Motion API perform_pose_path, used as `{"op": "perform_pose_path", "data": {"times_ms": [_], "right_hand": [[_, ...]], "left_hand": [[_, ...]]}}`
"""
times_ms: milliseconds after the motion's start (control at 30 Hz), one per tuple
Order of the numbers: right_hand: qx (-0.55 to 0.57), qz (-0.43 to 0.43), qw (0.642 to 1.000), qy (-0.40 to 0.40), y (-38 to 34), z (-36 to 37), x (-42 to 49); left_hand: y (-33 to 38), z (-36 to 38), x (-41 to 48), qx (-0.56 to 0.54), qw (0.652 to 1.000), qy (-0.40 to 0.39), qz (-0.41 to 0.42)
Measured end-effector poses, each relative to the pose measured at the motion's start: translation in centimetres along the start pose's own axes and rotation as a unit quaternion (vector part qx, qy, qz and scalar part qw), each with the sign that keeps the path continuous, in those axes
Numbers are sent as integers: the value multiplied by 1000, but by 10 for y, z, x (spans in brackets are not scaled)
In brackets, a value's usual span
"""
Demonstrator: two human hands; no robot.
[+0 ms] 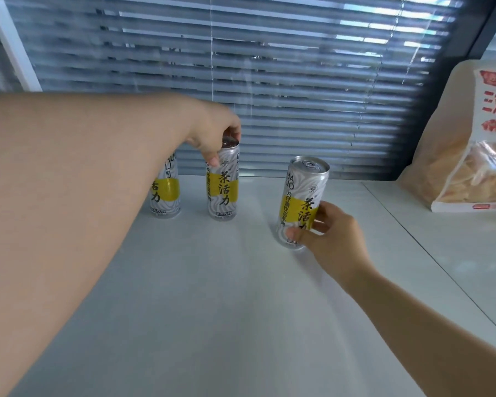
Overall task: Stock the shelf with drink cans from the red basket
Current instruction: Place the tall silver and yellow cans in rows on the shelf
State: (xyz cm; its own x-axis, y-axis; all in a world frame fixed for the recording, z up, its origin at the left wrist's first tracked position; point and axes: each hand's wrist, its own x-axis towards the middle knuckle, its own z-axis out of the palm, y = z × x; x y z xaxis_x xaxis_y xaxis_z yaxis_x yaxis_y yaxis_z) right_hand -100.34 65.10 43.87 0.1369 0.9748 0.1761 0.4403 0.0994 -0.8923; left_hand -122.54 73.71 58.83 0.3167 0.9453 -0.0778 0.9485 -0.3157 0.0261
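On the white shelf [212, 296], the left hand [212, 136] reaches to eleven o'clock of centre, its fingers [213, 160] curled over the rim of the upright middle can [223, 190]. At nine o'clock of that can stands a third can [166, 193], partly hidden by the forearm. The right hand [332, 236] grips the lower body of a tilted can [301, 196] at four o'clock of the middle one; whether its base touches the shelf is unclear. A snack bag [470, 156] leans at three o'clock, with window blinds [269, 67] behind.
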Motion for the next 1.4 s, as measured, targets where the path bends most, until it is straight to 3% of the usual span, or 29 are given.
{"op": "perform_pose_path", "data": {"times_ms": [467, 767, 1033, 1400], "right_hand": [[13, 30, 999, -20, -4, 38, 60], [-21, 45, 999, -22, -15, 47, 65], [51, 78, 994, -61, -21, 38, 61], [53, 115, 991, -44, -19, 31, 51]], "left_hand": [[-1, -1, 0, 19, 1000, 4, 10], [-1, 2, -1, 16, 1000, 14, 17], [-9, 9, -8, -19, 998, 50, 26], [-12, 27, -21, -56, 995, 81, 5]]}}
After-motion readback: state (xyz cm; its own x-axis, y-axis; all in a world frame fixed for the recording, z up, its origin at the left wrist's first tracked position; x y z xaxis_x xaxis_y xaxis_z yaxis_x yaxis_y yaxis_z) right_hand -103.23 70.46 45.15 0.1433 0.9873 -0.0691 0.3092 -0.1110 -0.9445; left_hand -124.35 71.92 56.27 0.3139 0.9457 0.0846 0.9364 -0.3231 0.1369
